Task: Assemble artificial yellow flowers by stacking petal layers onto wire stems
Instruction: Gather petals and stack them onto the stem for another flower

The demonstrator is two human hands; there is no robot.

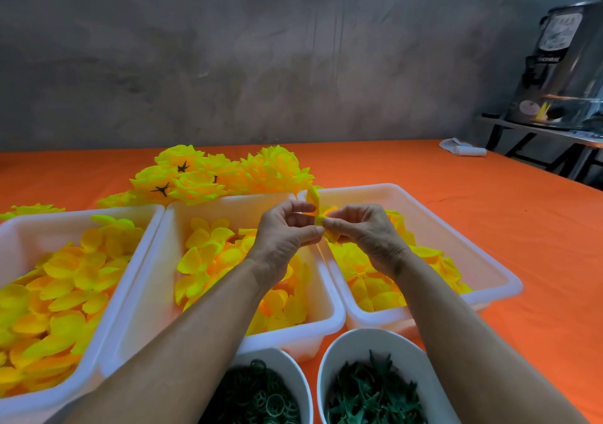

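- Landmark: middle bin (228,296), white plastic, on the orange tabletop (489,228).
- Writing: a steel urn (567,65) far right of and behind the middle bin carries a label and a dark strip with white lettering; both too blurred to read.
- Cut off or unclear: the left bin (130,260) runs out of frame at the left edge; the two white bowls in front of the middle bin are cropped at the bottom edge. A small pale object (463,149) far right of and behind the middle bin cannot be identified.
- Petal piece (318,211): yellow with an orange tinge, folded, held in the air above the far right corner of the middle bin. No wire stem can be made out; the fingers cover its base.
- Left hand (287,234): grip narrow, thumb and fingertips pinching the petal piece from the left.
- Right hand (362,228): grip narrow, fingertips pinching the same piece from the right; the two hands nearly touch.
- All three bins, including the right bin (489,280), hold loose yellow petal layers.
- Finished flowers (222,175) are heaped just behind the middle bin; some lie face down, showing dark star-shaped backs.
- Left bowl (280,368) holds dark green rings; right bowl (359,345) holds green spiky calyx pieces.
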